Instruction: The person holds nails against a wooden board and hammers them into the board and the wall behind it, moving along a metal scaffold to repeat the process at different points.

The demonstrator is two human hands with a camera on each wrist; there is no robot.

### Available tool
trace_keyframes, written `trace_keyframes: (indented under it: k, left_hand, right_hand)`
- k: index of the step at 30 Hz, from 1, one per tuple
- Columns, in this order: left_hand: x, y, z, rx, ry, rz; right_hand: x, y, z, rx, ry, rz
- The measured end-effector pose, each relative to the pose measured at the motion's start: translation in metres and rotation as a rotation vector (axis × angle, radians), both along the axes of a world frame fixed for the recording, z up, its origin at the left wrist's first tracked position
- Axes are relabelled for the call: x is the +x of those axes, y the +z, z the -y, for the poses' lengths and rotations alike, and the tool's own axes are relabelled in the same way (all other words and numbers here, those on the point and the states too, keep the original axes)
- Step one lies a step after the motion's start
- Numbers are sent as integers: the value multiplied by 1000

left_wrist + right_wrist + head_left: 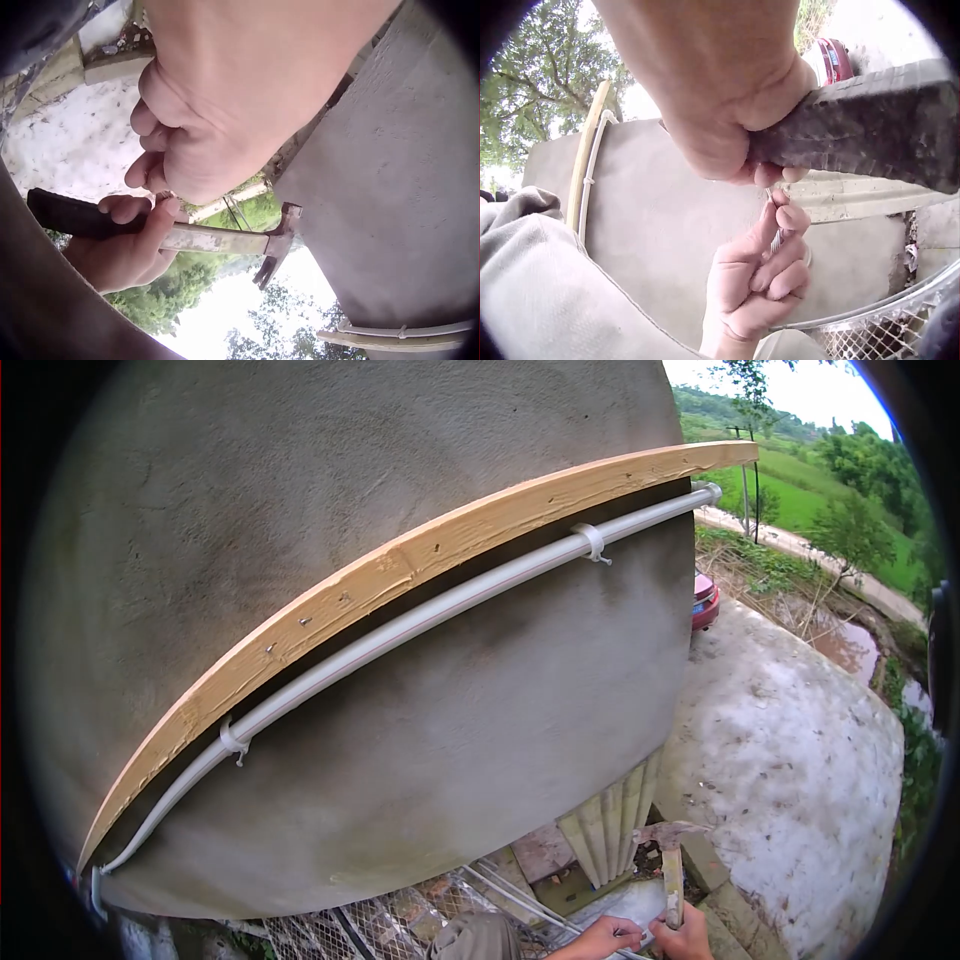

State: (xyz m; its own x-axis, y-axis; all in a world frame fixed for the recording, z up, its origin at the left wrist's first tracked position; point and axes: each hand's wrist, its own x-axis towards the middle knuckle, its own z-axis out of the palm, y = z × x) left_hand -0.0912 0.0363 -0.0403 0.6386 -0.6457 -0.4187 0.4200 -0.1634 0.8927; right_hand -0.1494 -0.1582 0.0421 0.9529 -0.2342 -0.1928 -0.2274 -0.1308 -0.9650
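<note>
Low in the head view, my right hand (684, 937) grips a claw hammer (673, 875), its head upward. The left wrist view shows the hammer's worn shaft (214, 239) and black grip in the right hand (124, 251). Close beside it, my left hand (602, 938) has curled fingers. In the right wrist view the left hand (765, 277) holds a small ribbed metal piece (777, 241), and its fingertips are near the right hand's, by the black grip (870, 124).
A wooden strip (400, 565) and a white pipe (440, 610) with clips run along the grey wall (480, 710). Below are wire mesh (400, 910), corrugated sheet (610, 825) and blocks (703, 860). A red car (705, 600) stands beyond, past pale ground (790, 760).
</note>
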Motion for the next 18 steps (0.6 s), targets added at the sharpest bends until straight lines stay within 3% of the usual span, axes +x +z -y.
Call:
trace_keyframes:
  k: [5,8,10,18]
  left_hand:
    - [-6,6,5,-4,3,-65]
    - [-6,16,5,40,-57,74]
    - [-4,49,6,276,-185,262]
    - [-10,56,10,203,-108,323]
  right_hand:
    - [-4,5,5,-86,60,-75]
    - [-6,11,5,-105,44,-59]
    - [-8,-5,9,-136,50,-28]
    - [-13,-10,13,-133,70,-22]
